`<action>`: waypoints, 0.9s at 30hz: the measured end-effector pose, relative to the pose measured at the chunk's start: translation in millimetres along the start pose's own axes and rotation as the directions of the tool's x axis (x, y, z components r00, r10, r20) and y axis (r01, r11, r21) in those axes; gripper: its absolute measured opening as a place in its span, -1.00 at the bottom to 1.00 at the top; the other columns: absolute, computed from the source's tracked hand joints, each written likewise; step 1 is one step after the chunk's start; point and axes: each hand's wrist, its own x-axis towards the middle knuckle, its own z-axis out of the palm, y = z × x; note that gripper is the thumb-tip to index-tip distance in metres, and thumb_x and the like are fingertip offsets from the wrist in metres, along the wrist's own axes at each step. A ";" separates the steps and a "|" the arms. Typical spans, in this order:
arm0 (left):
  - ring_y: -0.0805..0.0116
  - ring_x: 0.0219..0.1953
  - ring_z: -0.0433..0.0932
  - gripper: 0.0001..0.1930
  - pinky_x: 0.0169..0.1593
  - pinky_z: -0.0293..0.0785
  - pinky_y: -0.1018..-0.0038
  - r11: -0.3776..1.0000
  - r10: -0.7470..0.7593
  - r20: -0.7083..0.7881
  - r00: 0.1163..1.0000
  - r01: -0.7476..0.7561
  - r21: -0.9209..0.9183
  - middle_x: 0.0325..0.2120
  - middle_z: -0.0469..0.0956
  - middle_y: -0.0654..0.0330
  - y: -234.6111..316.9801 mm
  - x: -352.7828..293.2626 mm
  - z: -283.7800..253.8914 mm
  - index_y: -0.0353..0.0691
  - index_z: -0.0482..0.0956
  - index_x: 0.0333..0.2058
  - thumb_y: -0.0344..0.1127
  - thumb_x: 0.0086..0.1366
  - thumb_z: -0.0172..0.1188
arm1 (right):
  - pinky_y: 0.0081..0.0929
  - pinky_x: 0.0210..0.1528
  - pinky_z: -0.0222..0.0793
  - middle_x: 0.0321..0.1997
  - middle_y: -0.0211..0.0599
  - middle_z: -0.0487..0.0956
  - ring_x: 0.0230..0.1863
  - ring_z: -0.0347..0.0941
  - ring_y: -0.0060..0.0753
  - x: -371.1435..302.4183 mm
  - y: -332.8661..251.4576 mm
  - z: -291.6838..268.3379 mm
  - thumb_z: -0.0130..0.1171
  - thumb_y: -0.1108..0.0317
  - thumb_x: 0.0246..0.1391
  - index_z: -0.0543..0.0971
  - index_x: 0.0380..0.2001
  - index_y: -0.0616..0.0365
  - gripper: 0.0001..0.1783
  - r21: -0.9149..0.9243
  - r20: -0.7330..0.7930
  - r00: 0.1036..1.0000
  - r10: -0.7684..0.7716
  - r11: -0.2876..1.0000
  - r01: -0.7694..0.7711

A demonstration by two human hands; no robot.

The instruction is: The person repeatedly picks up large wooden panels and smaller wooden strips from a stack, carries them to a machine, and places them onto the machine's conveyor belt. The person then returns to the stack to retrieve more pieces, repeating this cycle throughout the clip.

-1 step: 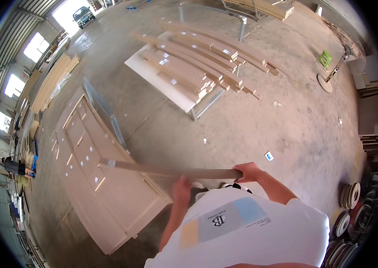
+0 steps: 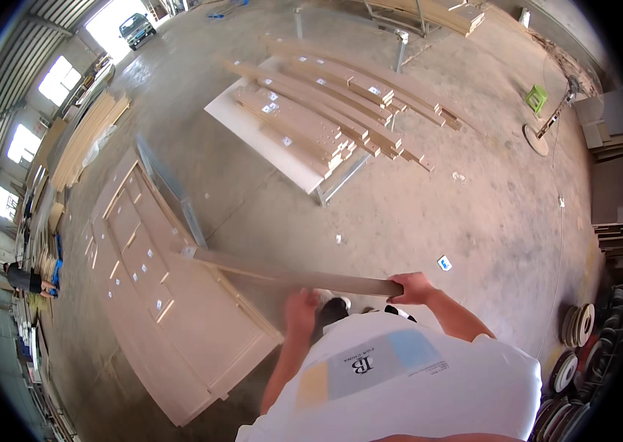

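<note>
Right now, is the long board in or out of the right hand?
In: the right hand grips one end of the long board. Whether the left hand touches it, I cannot tell.

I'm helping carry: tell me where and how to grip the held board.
Grip the board at its left end, probably from the far side, wrapping its narrow width: no hand is there, while the right hand holds the other end.

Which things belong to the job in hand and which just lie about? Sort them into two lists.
Likely in the job:
long board, one end in the right hand, the left hand close by
large panel, overlapped in view by the board's far end
perhaps stacked boards

Apparently just lying about:
green stool
round rolls
blue-and-white scrap
</note>
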 end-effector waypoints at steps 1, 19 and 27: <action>0.38 -0.18 0.60 -0.76 -0.14 0.54 0.45 0.954 -0.114 0.003 0.994 0.110 -0.278 -0.17 0.63 0.21 25.8 20.8 18.2 -0.17 0.50 0.10 -0.36 0.51 0.10 | -0.30 0.10 0.49 -0.04 -0.39 0.69 0.03 0.60 -0.24 14.0 10.6 -0.9 0.42 -0.07 -0.07 0.64 0.07 -0.24 -0.42 0.039 -0.053 0.999 -0.002 0.999 0.004; 0.39 -0.43 0.63 -0.81 -0.45 0.49 0.45 0.680 -0.658 -0.053 0.751 0.624 0.384 -0.33 0.67 0.20 -106.2 242.8 -205.1 -0.18 0.61 -0.13 -0.25 0.38 0.20 | -0.17 0.13 0.51 0.06 -0.15 0.68 0.09 0.60 -0.05 261.2 -36.0 -155.7 0.40 -0.20 -0.08 0.53 0.24 -0.05 -0.17 0.110 -0.543 0.750 0.379 0.917 -0.383; 0.36 -0.44 0.61 -0.74 -0.46 0.52 0.43 0.733 -0.595 -0.327 0.734 0.663 0.152 -0.36 0.67 0.18 -48.6 256.3 -180.8 -0.16 0.64 -0.02 -0.21 0.41 0.17 | -0.12 0.17 0.49 0.10 -0.08 0.65 0.15 0.56 -0.01 435.2 -16.5 -268.5 0.38 -0.21 -0.07 0.51 0.27 -0.02 -0.13 0.069 -0.562 0.746 0.358 0.919 -0.388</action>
